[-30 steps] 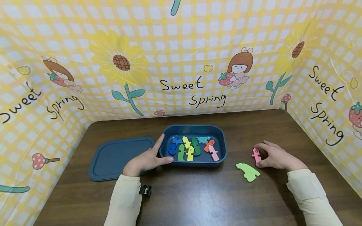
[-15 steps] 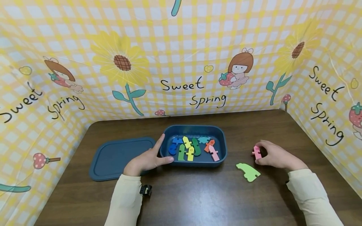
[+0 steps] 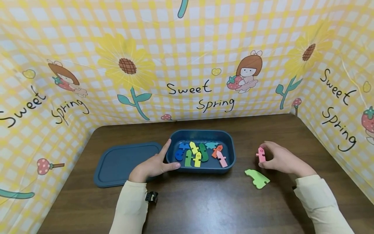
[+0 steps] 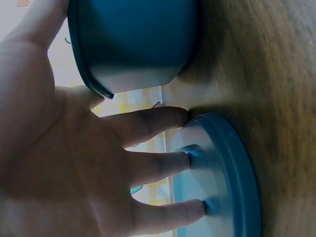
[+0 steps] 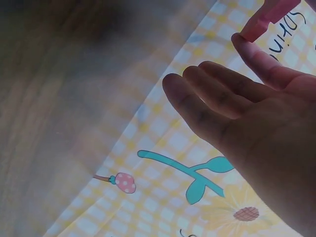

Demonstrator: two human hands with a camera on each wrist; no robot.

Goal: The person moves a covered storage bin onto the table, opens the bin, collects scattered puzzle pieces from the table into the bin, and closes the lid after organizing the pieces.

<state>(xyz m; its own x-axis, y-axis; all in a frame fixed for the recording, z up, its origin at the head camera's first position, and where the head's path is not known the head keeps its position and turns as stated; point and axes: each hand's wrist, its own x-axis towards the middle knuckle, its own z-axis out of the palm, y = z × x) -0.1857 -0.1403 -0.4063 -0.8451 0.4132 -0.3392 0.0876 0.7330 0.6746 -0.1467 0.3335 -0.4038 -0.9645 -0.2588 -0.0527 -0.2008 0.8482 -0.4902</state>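
Observation:
My right hand [image 3: 283, 159] pinches a pink puzzle piece [image 3: 261, 154] between thumb and index finger, above the table's right side. In the right wrist view the pink piece [image 5: 266, 19] shows at the top, with the other fingers stretched out holding nothing. Beside that hand lies a light green curved puzzle piece [image 3: 258, 178]. My left hand [image 3: 152, 167] rests against the left end of a dark blue box [image 3: 204, 169], thumb on the front wall and index finger along the side. In the left wrist view its other fingers are straight, their tips on the lid [image 4: 242, 187].
Inside the box lie several puzzle pieces, among them a yellow piece [image 3: 197, 159], a dark green piece [image 3: 203, 152] and a light pink piece [image 3: 221, 159]. Left of the box the lid [image 3: 119, 164] lies flat on the brown table [image 3: 204, 204]. Patterned cloth [image 3: 187, 61] encloses the back and sides.
My right hand lifted the pink piece slightly and brought it a little left toward the box. The left hand, box and light green piece stay in place; the view shifts slightly.

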